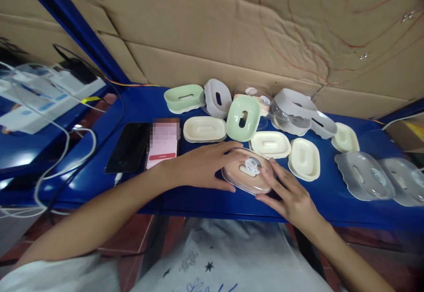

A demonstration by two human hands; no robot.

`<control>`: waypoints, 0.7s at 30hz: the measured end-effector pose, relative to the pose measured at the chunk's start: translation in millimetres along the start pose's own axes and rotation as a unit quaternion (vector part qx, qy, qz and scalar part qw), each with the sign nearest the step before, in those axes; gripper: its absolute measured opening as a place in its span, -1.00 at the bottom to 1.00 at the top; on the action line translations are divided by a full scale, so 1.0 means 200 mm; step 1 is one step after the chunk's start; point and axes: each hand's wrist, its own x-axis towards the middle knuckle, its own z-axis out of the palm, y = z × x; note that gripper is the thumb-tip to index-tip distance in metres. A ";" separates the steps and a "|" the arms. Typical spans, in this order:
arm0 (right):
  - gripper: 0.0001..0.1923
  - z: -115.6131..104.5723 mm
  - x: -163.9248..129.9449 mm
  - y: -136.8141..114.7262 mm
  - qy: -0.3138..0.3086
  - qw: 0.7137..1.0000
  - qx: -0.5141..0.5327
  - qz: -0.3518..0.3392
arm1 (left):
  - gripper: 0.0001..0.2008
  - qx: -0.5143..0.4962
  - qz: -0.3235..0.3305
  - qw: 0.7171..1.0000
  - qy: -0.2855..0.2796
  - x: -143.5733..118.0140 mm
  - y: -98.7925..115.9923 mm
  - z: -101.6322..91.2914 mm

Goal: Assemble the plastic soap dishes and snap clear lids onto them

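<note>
1. A blue tabletop (331, 195) runs across the view, seen from above by the person seated at it, with a wall of brown cardboard (232, 27) behind it.
2. Near the front edge, in the middle, lies a pink soap box (249, 178) with a clear lid and a small white label on top.
3. The left hand (207, 164) lies flat along the box's left side, fingers stretched out and touching its rim and lid; it is not clenched.
4. The right hand (287, 195) comes in from the lower right, fingers spread, fingertips resting on the box's right edge; it too is loosely open, pressing rather than wrapping.
5. Just behind the box sit three cream trays (270, 144), flat on the tabletop in a loose row.
6. A green tray (243, 118) leans tilted behind them, and another green tray (184, 98) lies further left.
7. Grey trays (217, 97) and clear lids are heaped at the back, near the cardboard.
8. At the far right lie two frosted grey lids (364, 176), side by side.
9. To the left of the left hand are two phones: a dark one (127, 147) and a lit one (163, 143), touching edge to edge.
10. White cables (66, 150) loop over the tabletop's left end.
</note>
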 end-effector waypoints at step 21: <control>-0.07 -0.01 -0.05 0.01 -0.005 0.998 0.060 0.031 | -0.17 -0.044 0.018 0.999 0.018 0.01 0.02 0.00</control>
